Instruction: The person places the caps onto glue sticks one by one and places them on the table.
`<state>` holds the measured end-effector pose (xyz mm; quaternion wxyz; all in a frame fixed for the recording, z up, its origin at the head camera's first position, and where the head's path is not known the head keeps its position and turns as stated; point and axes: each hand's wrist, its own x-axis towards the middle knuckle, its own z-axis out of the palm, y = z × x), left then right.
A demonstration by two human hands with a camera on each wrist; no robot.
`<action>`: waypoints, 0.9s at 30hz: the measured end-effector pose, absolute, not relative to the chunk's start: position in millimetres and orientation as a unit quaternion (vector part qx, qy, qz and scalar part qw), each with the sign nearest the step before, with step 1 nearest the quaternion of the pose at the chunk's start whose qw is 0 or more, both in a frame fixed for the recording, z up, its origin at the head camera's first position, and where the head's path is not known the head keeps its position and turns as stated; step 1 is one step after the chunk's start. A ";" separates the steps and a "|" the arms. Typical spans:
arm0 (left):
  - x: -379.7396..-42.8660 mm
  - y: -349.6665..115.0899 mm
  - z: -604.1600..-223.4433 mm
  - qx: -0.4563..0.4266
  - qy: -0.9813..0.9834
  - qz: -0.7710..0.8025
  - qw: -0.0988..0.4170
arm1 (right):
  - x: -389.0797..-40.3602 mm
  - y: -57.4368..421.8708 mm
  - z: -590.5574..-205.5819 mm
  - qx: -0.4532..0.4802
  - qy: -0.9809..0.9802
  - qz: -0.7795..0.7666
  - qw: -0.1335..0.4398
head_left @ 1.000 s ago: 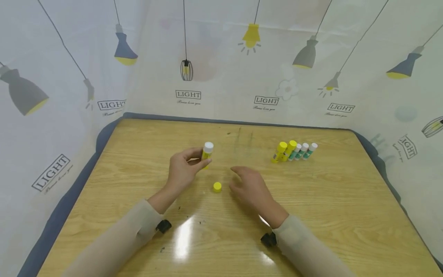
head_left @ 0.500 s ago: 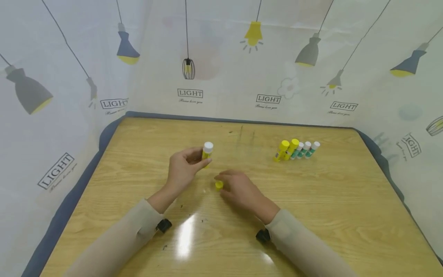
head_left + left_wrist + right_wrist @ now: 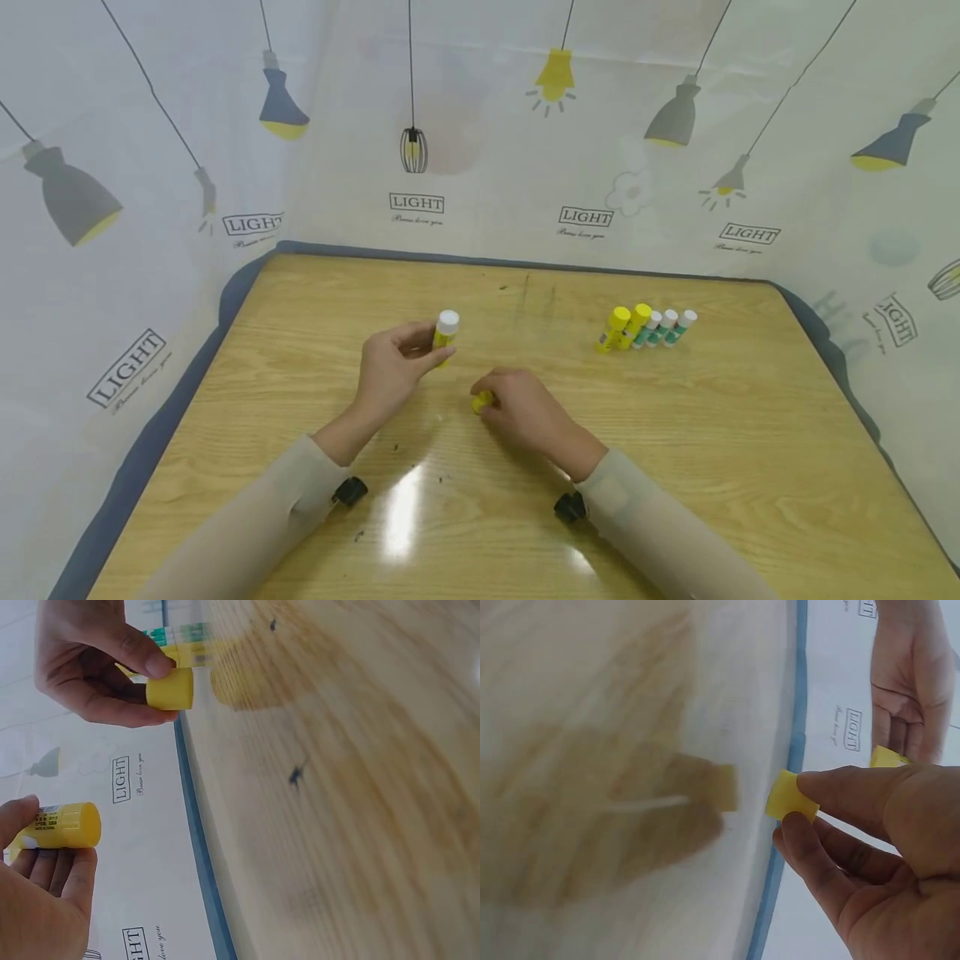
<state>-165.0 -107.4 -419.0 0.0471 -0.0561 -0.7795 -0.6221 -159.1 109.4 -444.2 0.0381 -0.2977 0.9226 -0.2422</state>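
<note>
My left hand (image 3: 386,367) grips a yellow glue stick (image 3: 446,332) upright above the table, its white end up. In the left wrist view the printed yellow barrel (image 3: 64,825) shows between thumb and fingers. To the right and nearer me, my right hand (image 3: 531,412) pinches a small yellow cap (image 3: 482,402) between thumb and fingertips. In the right wrist view the cap (image 3: 791,799) is a little above the tabletop, apart from its reflection. The glue stick (image 3: 887,757) is partly hidden there behind the right hand.
On the right at the back of the wooden table (image 3: 712,433) stands a row of glue sticks: yellow-capped ones (image 3: 619,327) at the left, white-capped green ones (image 3: 667,329) beside them. A printed curtain (image 3: 487,167) surrounds the table's far and side edges.
My right hand has moved left to the yellow cap, which stood on the table, and has taken hold of it. The left hand keeps the glue stick nearly in place.
</note>
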 end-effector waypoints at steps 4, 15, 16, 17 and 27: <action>-164.0 -107.0 -418.4 -0.055 -0.785 -0.615 0.049 | -158.4 111.8 -437.8 -0.269 0.921 -0.279 0.037; -160.1 -106.7 -419.5 -0.067 -0.814 -0.574 0.056 | -156.6 119.6 -421.1 -0.182 0.901 -0.392 0.016; -159.8 -106.8 -419.6 -0.065 -0.816 -0.572 0.052 | -156.3 120.4 -419.7 -0.181 0.898 -0.400 0.005; -159.4 -106.8 -419.6 -0.064 -0.818 -0.569 0.049 | -156.1 121.3 -418.6 -0.178 0.895 -0.408 -0.004; -158.6 -107.6 -420.8 -0.120 -0.857 -0.492 0.090 | -152.5 128.3 -408.2 -0.132 0.867 -0.478 -0.045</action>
